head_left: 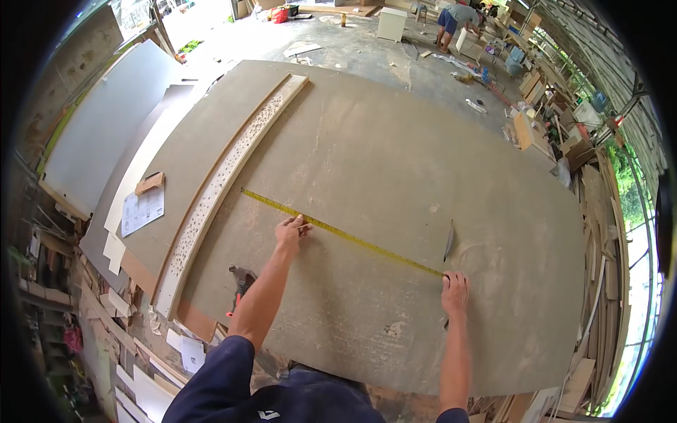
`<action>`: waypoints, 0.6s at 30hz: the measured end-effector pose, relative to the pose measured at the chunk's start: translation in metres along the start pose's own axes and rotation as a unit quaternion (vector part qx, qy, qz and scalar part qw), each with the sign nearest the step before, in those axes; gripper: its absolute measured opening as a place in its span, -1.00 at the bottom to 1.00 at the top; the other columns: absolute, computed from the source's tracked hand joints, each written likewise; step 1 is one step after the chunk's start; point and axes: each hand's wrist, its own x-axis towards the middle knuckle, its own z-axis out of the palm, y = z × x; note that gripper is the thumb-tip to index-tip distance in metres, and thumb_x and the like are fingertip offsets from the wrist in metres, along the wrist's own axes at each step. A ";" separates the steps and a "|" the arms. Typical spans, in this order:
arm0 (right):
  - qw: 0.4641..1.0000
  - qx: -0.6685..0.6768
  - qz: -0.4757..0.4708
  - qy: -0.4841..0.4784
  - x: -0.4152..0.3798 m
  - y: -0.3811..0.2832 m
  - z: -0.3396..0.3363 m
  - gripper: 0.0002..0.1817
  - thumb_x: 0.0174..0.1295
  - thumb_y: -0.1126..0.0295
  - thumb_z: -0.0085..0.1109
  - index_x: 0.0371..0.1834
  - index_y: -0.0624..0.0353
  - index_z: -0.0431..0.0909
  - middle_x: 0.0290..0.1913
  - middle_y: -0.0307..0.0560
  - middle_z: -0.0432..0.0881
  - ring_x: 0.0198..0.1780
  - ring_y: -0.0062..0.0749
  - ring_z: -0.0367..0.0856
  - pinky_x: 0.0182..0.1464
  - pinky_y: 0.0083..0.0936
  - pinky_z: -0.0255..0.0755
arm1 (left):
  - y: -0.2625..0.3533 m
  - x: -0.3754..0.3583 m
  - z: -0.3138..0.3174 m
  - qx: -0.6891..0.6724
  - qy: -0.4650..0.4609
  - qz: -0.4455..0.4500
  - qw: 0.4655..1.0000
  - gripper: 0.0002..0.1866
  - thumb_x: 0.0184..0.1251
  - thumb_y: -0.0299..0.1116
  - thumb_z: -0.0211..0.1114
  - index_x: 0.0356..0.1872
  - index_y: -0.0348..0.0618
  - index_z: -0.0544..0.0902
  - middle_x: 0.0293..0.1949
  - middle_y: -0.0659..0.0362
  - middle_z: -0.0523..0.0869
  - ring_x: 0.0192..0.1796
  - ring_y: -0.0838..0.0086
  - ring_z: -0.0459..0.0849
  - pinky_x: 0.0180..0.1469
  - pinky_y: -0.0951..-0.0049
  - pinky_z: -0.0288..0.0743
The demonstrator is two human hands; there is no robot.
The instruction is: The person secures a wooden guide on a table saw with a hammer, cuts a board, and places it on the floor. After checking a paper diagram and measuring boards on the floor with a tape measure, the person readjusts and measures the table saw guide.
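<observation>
A yellow tape measure stretches slantwise over a large brownish board, its far end lying near a long pale strip. My left hand is closed at the blade partway along, fingertips pinching its edge. At the blade's right end, my right hand is wrapped round the tape measure; its case is hidden by the fingers. A slim dark pen-like thing lies just beyond my right hand. Beside my left forearm rests a hammer with a dark head and a red-and-black grip, partly covered by the arm.
A long speckled strip with wooden edges lies across the board's left part. Left of it are papers under a wooden block. White panels lean at left. Wood offcuts line the right side. A person bends over far behind.
</observation>
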 end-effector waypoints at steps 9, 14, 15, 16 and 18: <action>0.996 -0.014 0.035 0.080 0.027 0.000 0.011 -0.73 0.43 0.33 0.09 0.15 0.02 0.57 0.15 -0.13 0.49 0.25 -0.12 0.39 0.26 -0.16 0.34 | 0.018 0.072 0.011 0.032 0.133 -0.039 0.990 -0.85 0.50 -0.44 0.20 -0.12 -0.36 0.57 -0.25 -0.03 0.71 -0.40 0.34 0.75 -0.49 0.48 0.62; 0.982 -0.093 0.112 0.118 0.033 0.050 0.009 -0.71 0.43 0.36 0.09 0.18 0.00 0.54 0.24 -0.15 0.44 0.37 -0.13 0.30 0.32 -0.11 0.29 | 0.011 0.128 -0.031 0.024 0.069 -0.034 0.997 -0.85 0.50 -0.44 0.20 -0.11 -0.35 0.56 -0.23 -0.01 0.71 -0.36 0.33 0.75 -0.48 0.47 0.60; 0.980 -0.091 0.122 0.129 0.036 0.063 0.013 -0.72 0.42 0.37 0.09 0.16 0.01 0.55 0.25 -0.16 0.44 0.39 -0.12 0.28 0.33 -0.07 0.26 | 0.014 0.128 -0.029 0.037 0.080 -0.036 0.995 -0.86 0.50 -0.44 0.20 -0.10 -0.33 0.57 -0.22 0.00 0.72 -0.34 0.31 0.76 -0.47 0.47 0.59; 0.978 -0.087 0.128 0.139 0.038 0.072 0.016 -0.74 0.41 0.39 0.10 0.13 0.01 0.56 0.26 -0.17 0.44 0.41 -0.11 0.26 0.35 -0.04 0.23 | 0.017 0.119 -0.021 0.051 0.099 -0.035 0.993 -0.86 0.50 -0.44 0.20 -0.10 -0.32 0.58 -0.22 0.03 0.72 -0.32 0.31 0.77 -0.44 0.48 0.58; 0.972 -0.100 0.135 0.163 0.042 0.082 0.020 -0.76 0.40 0.40 0.11 0.10 0.02 0.57 0.27 -0.18 0.44 0.41 -0.11 0.27 0.36 -0.02 0.20 | 0.025 0.110 -0.013 0.070 0.110 -0.034 0.991 -0.86 0.50 -0.44 0.20 -0.09 -0.31 0.58 -0.22 0.06 0.73 -0.30 0.31 0.79 -0.41 0.49 0.57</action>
